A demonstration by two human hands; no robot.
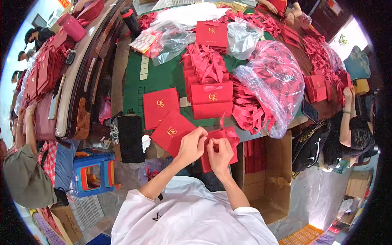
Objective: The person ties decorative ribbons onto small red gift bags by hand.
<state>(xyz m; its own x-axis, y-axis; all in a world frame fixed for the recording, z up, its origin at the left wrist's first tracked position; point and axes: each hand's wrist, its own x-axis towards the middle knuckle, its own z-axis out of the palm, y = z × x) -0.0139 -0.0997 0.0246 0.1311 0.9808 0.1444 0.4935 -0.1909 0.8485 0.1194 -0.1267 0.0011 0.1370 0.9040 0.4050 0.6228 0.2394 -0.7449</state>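
Observation:
Close to the table's near edge, my left hand (192,143) and my right hand (220,156) meet with fingertips pinched at the top edge of a red gift bag (206,164). A red ribbon (232,137) loops out beside my right hand. My fingers hide exactly which bit of ribbon or bag edge they pinch. Under my left hand lies a flat red bag (171,131) with a gold emblem, partly overlapping another flat red bag (160,107). Beyond my hands stands a row of red bags (212,97) with ribbons heaped on top.
A clear plastic sack of red ribbons (277,81) lies right of the row. An open cardboard box (267,179) stands below the table's edge. A black case (130,139) hangs at the left, near blue stools (94,171). Other people work with red bags on both sides.

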